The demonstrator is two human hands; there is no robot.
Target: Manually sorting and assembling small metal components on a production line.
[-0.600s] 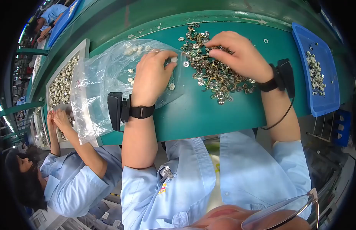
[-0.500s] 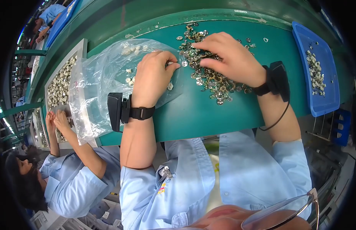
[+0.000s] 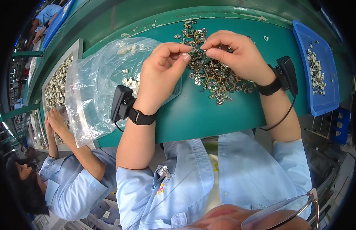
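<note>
My left hand (image 3: 158, 76) is closed over the far edge of the pile, thumb and index finger pinched on a small part that I cannot make out. Facing it, my right hand (image 3: 239, 57) hovers over the heap with thumb and forefinger nearly together; whatever is between them is too small to tell. Beneath both hands spreads a pile of small round metal parts (image 3: 220, 86), shiny silver and brass-coloured. To the left lies a clear plastic bag (image 3: 89, 103), with several small white parts (image 3: 131, 82) on or in it.
The green worktable (image 3: 193, 119) has a raised rim at the back. On the right is a blue tray (image 3: 327, 105) with small white parts. At the left, a co-worker's hands (image 3: 57, 120) work by a pale tray (image 3: 79, 51) of white parts.
My left hand has moved right and away from me, off the bag to the pile. The right hand's fingers have drawn together, and both hands' fingertips are now close to each other.
</note>
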